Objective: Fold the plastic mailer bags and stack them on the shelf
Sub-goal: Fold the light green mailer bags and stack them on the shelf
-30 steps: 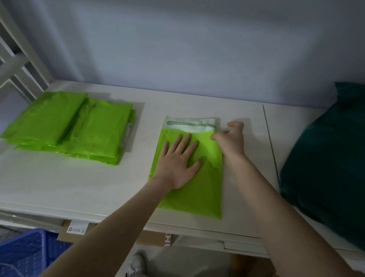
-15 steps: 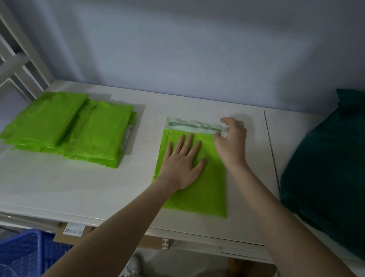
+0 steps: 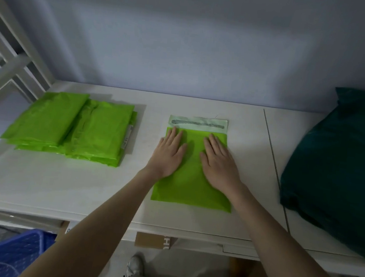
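Mailer (image 3: 191, 190) lies flat under both hands (image 3: 194, 157).

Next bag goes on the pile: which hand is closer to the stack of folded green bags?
Left. The left hand lies flat on the mailer, just right of the stack; the right hand lies farther right.

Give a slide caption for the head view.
Left hand and right hand press a lime-green plastic mailer bag flat.

Storage or packing corner, white shelf (image 3: 84, 187) against plain wall, blue crate (image 3: 8, 253) and cardboard boxes (image 3: 155, 241) beneath
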